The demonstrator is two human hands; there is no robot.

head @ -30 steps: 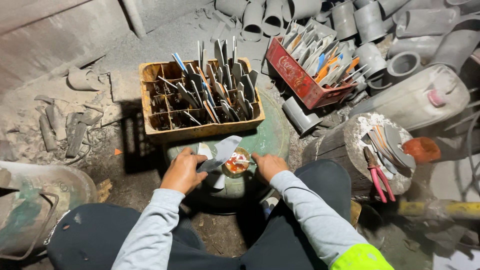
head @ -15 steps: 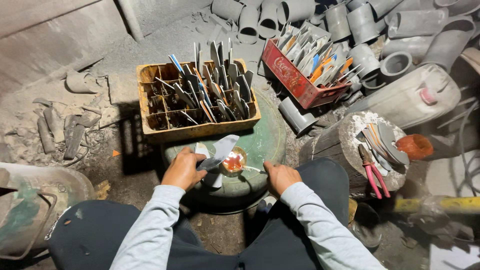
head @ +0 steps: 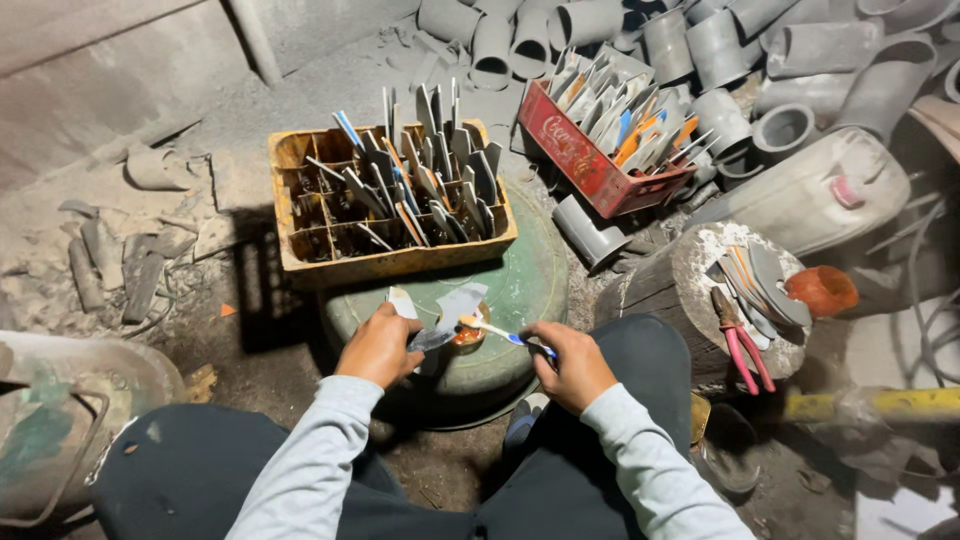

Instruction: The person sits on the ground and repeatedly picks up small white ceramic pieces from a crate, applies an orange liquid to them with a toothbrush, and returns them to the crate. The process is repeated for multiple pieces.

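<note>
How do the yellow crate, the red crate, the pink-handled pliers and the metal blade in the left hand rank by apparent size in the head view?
1. Yellow crate, largest.
2. Red crate, farther away, so the gap may be overstated.
3. Pink-handled pliers and metal blade look alike; unranked.

Your left hand (head: 378, 347) hides the flat grey metal blade's (head: 447, 318) handle end; grey cylindrical clay pipes (head: 700, 40) cut off at top edge; your knees below

Dusty floor (head: 330, 70) — grey pipes (head: 700, 40), red crate (head: 590, 160), green drum (head: 520, 290)
</note>
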